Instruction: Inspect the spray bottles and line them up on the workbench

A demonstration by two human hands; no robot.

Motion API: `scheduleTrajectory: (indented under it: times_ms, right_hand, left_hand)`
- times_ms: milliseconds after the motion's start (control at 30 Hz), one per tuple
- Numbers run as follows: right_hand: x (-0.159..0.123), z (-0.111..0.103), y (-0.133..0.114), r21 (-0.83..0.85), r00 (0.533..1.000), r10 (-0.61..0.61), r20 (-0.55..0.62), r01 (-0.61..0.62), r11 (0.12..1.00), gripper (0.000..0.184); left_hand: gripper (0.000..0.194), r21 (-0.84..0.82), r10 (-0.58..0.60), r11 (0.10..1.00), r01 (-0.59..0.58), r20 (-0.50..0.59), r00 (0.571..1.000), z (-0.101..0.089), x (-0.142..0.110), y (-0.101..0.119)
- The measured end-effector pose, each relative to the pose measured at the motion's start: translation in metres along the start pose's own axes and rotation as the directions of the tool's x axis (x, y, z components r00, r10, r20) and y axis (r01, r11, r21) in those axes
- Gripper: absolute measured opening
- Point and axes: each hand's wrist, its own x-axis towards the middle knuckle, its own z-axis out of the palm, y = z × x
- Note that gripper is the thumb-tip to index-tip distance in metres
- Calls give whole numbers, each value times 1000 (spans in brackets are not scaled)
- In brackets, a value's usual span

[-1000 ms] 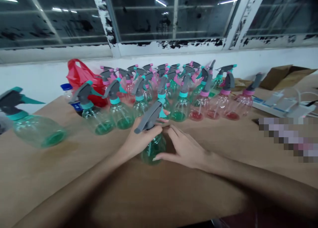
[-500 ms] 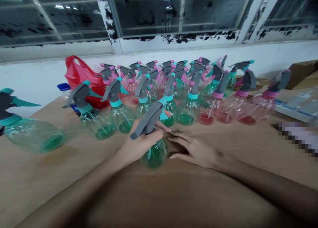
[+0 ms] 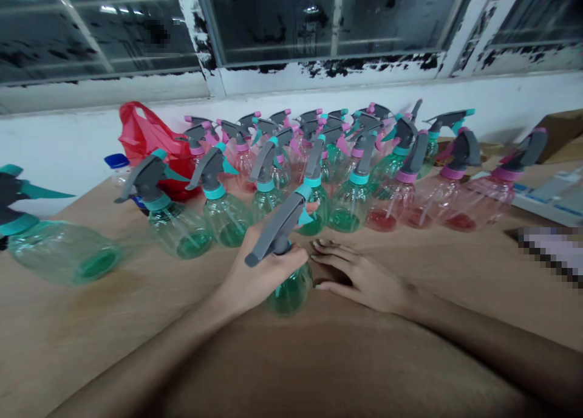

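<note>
A green spray bottle with a grey and teal trigger head stands upright on the table in front of me. My left hand is wrapped round its neck just under the head, hiding the collar. Just right of the bottle, my right hand rests low over the tabletop with its fingers stretched out and apart, holding nothing. Behind both hands runs a row of similar bottles, among them a green spray bottle and a pink spray bottle.
More spray bottles crowd toward the wall. A lone green spray bottle stands far left. A red plastic bag and a blue-capped bottle sit at back left. On the right are a cardboard box, a white power strip and a pixelated item.
My right hand has let go of the bottle and drawn back to its right. My left hand still grips the neck. The view has shifted slightly.
</note>
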Motion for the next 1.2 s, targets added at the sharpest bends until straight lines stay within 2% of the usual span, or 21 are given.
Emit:
scheduleTrajectory:
  times_ms: [400, 700, 867, 1200]
  right_hand:
    - [0, 0, -1, -12, 1000, -11, -17, 11, 1000, 52]
    - [0, 0, -2, -8, 1000, -18, -17, 17, 1000, 54]
    - [0, 0, -1, 17, 1000, -10, -19, 11, 1000, 52]
    - [0, -1, -2, -17, 1000, -10, -5, 10, 1000, 52]
  left_hand:
    - [46, -142, 114, 983, -113, 2, 993, 0, 1, 1]
    - [51, -114, 45, 992, -45, -8, 999, 1, 1, -1]
    - [48, -137, 94, 986, -94, -11, 996, 1, 1, -1]
    - [50, -186, 78, 980, -76, 7, 997, -1, 0, -1]
